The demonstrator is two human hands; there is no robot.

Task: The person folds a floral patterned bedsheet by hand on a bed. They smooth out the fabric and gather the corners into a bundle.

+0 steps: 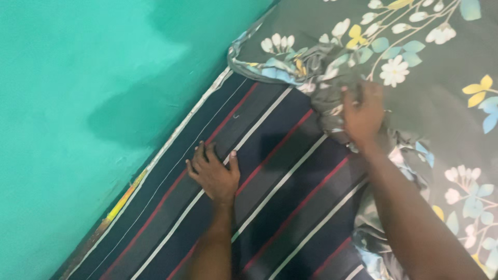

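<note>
Bedroom in a home, by the look of it. I was working at a bed: a mattress in dark navy ticking with red and white stripes lay bare below me. Pushed up against the mattress's far side stood a wall painted flat turquoise, scuffed and showing yellow along its foot. Over the mattress's right part lay a grey bedsheet printed with white, yellow and blue flowers, bunched at its edge.
</note>
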